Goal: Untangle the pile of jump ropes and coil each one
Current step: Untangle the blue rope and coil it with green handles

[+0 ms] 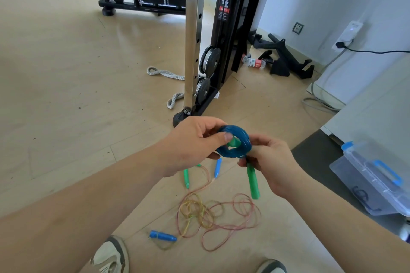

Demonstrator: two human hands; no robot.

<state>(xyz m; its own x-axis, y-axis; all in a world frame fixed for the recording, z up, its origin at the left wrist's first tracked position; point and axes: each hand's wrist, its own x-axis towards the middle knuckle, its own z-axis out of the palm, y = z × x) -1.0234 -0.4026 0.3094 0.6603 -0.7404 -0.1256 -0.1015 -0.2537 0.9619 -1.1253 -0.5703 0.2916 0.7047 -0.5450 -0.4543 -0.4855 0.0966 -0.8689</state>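
A blue jump rope (pixel 240 139) is wound into a tight coil and held in the air between both hands. My left hand (pixel 193 144) pinches the coil's left side, thumb on top. My right hand (pixel 269 166) grips the coil's lower right, with a green handle (pixel 253 182) hanging below it; a second green handle (pixel 233 143) pokes through the coil's middle. On the floor beneath lies a tangle of thin red and yellow ropes (pixel 217 217) with a green handle (pixel 186 177) and two blue handles (pixel 163 236) (pixel 217 167).
A black and steel cable machine (pixel 193 35) stands just beyond my hands, with a grey braided rope (pixel 164 73) at its foot. A clear plastic box with blue clips (pixel 375 182) sits at the right. My shoes (pixel 113 255) are at the bottom edge.
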